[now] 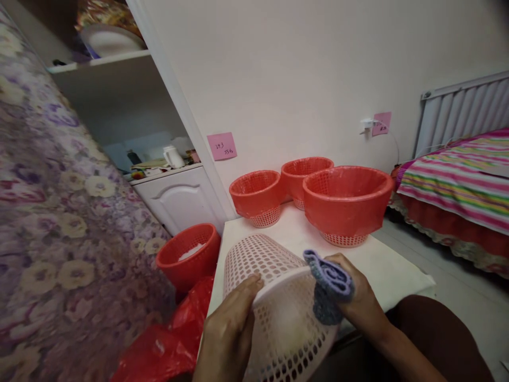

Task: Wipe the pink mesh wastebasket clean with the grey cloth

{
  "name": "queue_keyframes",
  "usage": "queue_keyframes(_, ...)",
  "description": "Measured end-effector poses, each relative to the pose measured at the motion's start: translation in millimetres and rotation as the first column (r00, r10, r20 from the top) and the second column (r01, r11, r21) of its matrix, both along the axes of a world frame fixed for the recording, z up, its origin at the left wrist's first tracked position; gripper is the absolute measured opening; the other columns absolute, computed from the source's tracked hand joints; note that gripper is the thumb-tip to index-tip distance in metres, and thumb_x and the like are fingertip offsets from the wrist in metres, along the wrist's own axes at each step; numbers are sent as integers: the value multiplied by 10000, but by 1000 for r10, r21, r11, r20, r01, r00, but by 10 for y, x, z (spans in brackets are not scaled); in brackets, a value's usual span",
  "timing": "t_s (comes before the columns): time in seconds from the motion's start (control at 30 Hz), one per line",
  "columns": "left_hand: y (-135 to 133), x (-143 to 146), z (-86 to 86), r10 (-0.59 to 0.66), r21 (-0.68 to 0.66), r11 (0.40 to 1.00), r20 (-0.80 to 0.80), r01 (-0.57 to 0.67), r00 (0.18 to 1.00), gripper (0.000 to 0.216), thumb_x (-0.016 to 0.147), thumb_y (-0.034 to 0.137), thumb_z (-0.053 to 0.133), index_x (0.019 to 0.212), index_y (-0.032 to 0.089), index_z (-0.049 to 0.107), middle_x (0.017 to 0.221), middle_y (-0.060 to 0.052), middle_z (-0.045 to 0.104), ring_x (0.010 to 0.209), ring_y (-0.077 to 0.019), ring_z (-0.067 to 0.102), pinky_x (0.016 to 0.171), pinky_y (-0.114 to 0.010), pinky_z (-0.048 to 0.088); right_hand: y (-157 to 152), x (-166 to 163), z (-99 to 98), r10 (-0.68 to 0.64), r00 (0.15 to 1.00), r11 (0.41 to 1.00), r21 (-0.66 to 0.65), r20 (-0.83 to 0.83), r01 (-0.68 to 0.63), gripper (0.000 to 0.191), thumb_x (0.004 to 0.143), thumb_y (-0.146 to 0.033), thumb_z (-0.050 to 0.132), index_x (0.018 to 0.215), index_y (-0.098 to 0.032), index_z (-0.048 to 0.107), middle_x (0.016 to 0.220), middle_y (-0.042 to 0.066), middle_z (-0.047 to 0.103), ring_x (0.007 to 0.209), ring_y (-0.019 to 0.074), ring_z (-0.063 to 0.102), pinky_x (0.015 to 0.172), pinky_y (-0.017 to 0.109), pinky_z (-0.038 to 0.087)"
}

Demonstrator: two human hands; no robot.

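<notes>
A pale pink perforated plastic basket (274, 297) lies on its side at the near edge of a white table (389, 270), its bottom pointing away from me. My left hand (230, 329) presses flat on the basket's left side and rim. My right hand (353, 297) grips a folded purple-grey cloth (330, 284) held against the basket's right rim.
Three red-lined baskets (345, 204) (256, 193) (304, 172) stand at the table's far end by the wall. A red basket (189, 257) and red plastic bags (167, 339) sit on the floor at left. Floral fabric fills the left; a striped bed (457, 180) is right.
</notes>
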State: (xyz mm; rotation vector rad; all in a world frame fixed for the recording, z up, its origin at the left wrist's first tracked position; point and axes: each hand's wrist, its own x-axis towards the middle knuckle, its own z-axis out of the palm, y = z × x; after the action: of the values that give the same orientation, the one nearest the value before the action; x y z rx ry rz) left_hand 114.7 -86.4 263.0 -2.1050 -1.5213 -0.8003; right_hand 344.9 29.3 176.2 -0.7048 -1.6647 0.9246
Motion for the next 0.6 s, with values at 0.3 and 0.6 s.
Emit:
queue_keyframes(0.3,-23,-20,33,-4,-27,1000,7,4,1000,269,943,219,498,1176,202,631,1155,-62,750,1077,-126,698,953,-221,508,4,78,-146,-63,990,995,-88,-127,52,351,809,-266,678,1132,-230,546,1057,31,611,962,201,602,796,292,475)
queue_keyframes(0.6,52,102,117,-86,-85,994,-121,76,989,367,893,86,444,1217,168,596,1179,-102,741,1083,-153,698,945,-245,522,-209,-104,515,10,992,928,370,124,-55,318,795,-77,610,1063,-245,577,962,17,586,917,193,553,783,333,447)
